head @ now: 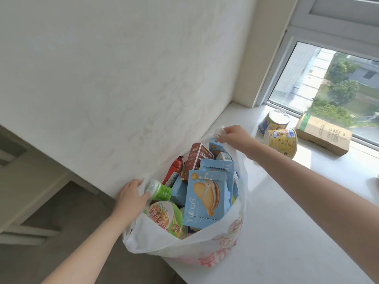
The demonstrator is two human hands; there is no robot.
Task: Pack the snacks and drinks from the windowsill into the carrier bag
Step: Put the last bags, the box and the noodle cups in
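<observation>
Our left hand (131, 198) and right hand (231, 136) grip the rim of the overfull white plastic carrier bag (155, 240); uneven lifting may spill it.

**Snack and drink tally**

Inside the carrier bag (164, 242) were at least three blue biscuit boxes (207, 197), one brown box (196, 158), one red packet (174, 169), one green bottle (161, 190) and one noodle bowl (166, 214). Beyond the carrier bag lay two cups, one blue cup (273, 121) and one yellow cup (282, 142), and one paper carton (323, 135).

Left hand (131, 194) gripping, right hand (233, 136) pinching — arms outstretched
</observation>
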